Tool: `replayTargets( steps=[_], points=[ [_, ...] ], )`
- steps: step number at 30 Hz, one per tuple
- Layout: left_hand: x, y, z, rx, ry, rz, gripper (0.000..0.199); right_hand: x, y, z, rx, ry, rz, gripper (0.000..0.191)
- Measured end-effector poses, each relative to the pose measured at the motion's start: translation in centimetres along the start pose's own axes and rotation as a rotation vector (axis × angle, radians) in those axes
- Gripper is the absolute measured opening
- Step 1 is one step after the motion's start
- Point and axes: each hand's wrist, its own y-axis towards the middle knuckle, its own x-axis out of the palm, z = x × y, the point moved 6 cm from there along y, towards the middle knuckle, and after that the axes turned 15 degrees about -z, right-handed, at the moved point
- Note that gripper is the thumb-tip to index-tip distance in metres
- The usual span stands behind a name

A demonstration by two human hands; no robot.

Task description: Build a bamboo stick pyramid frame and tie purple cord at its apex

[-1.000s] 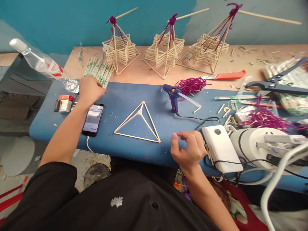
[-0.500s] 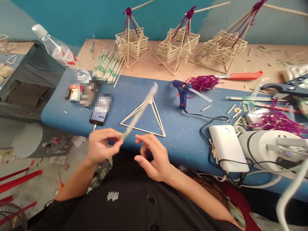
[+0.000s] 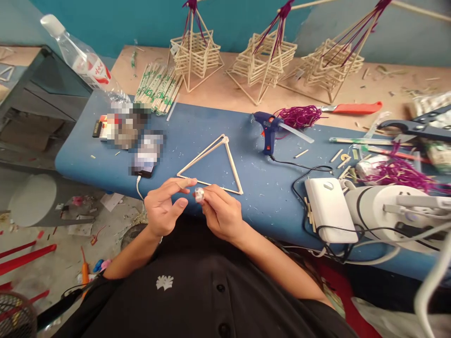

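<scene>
So your right hand [image 3: 223,211] is pinched on one wrapped packet [image 3: 199,194], just on the near side of the stick frame [image 3: 233,164]. It's nearly end-on, so can't tell what's inside, but the wrapping doesn't look off yet. Your left hand [image 3: 165,206] has its fingers spread just beside it, holding nothing I can see.

You've got one frame, sitting on the blue tabletop [image 3: 207,122]. Its sticks meet at the corners so that bit looks done, but there's no stacked layers on it, so I'd call it early days. Left of the frame there's one phone [image 3: 143,171]. Right of it, one blue glue gun [image 3: 269,136], plus two purple cord heaps [image 3: 299,116], one behind the gun and one well off to the side. Back-left of the frame is a row of green-printed wrapped sticks [image 3: 158,89], too overlapped to count, and one bottle [image 3: 93,70] further left. Beyond the frame stand three stick towers [image 3: 196,56], layered and corded; those look finished to me.
</scene>
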Motion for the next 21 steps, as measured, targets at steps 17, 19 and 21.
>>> replayTargets(
  steps=[17,19,21],
  points=[
    [-0.1,4.4,1.0,-0.161,-0.264,0.172,0.009,2.9,-2.0,3.2,0.186,-0.12,-0.22,0.021],
    [-0.4,4.5,1.0,-0.172,-0.281,0.215,0.018,2.8,-2.4,2.7,0.216,-0.158,-0.265,0.024],
    [-0.6,4.4,0.7,-0.192,-0.323,0.275,0.027,2.4,-3.1,2.0,0.259,-0.191,-0.325,0.027]
  ],
)
